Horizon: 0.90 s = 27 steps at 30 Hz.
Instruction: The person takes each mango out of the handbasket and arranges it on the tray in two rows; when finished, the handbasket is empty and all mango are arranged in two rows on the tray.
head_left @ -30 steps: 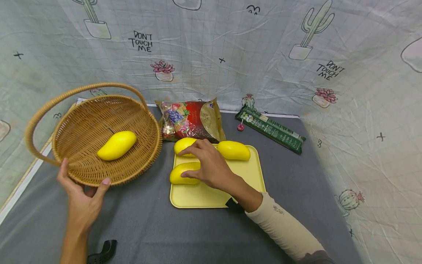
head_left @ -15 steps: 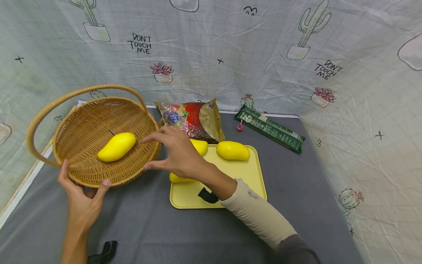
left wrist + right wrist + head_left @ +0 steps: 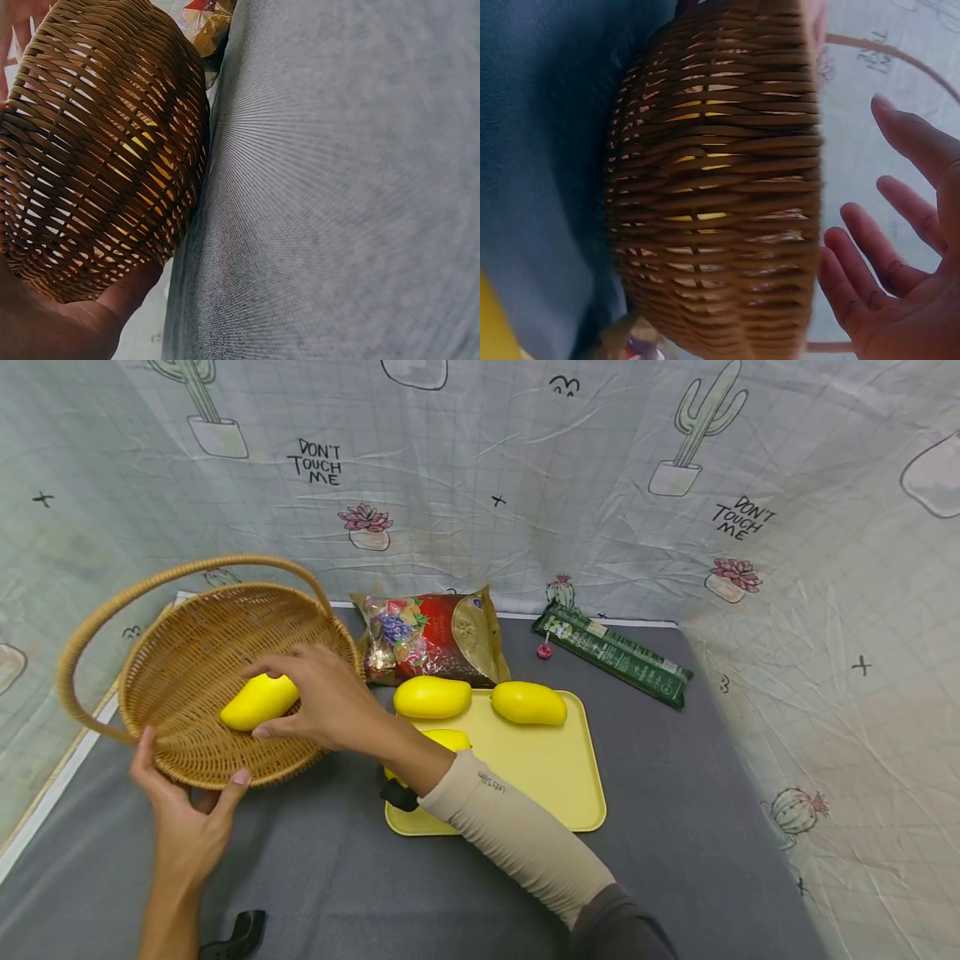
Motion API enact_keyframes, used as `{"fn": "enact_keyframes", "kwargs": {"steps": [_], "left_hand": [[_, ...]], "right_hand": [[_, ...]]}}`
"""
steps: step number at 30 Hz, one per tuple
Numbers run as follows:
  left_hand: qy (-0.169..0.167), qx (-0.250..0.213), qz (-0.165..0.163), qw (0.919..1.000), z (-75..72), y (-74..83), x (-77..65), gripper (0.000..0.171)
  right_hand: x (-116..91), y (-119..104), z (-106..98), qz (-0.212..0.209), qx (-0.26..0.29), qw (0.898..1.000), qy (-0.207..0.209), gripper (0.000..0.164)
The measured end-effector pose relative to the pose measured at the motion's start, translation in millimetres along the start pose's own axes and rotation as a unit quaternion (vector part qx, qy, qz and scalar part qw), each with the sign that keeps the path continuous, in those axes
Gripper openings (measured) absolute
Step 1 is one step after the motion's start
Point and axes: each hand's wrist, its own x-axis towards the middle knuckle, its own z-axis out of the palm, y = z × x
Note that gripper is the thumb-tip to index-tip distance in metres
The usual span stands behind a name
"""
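Observation:
My left hand (image 3: 189, 818) grips the near rim of a wicker basket (image 3: 191, 643), which tilts toward me. In the left wrist view, the thumb presses on the woven side (image 3: 105, 150). One yellow mango (image 3: 255, 706) lies inside the basket, partly hidden by my right hand (image 3: 326, 702). That hand reaches over the basket's right side with thumb and fingers spread around the mango; in the right wrist view its fingers (image 3: 874, 247) look loose and apart. Whether they touch the fruit cannot be told. Several more mangoes, such as one at the right (image 3: 528, 703), sit on a yellow tray (image 3: 525, 793).
A red and gold snack bag (image 3: 435, 635) lies behind the tray. Farther right are a long green packet (image 3: 615, 652) and a small pink item (image 3: 544, 650). A black curved object (image 3: 238, 935) is at the front left. Printed cloth hangs behind the grey table (image 3: 322, 877).
My right hand has moved left from above the tray, over the basket's rim, to the mango inside. The left hand and the basket have stayed nearly still.

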Motion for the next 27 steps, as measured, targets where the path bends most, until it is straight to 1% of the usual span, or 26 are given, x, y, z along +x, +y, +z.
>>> {"fn": "enact_keyframes", "kwargs": {"steps": [9, 15, 20, 27], "left_hand": [[-0.001, -0.008, 0.001, 1.0000, -0.6, -0.7, 0.7, 0.110], [0.001, -0.017, -0.004, 0.9998, -2.0, -1.5, 1.0, 0.110], [0.003, -0.002, -0.007, 1.0000, -1.7, -0.8, 0.7, 0.110], [0.004, -0.002, -0.003, 1.0000, -1.1, -1.1, 0.6, 0.110]], "right_hand": [[35.5, 1.1, 20.7, 0.025, -0.039, 0.998, -0.039, 0.068], [55.4, 1.0, 33.5, 0.046, -0.067, 0.995, -0.065, 0.068], [67.1, 2.2, 42.3, 0.081, -0.084, 0.989, -0.087, 0.068], [77.1, 6.4, 50.3, 0.100, -0.094, 0.984, -0.114, 0.070]]}}
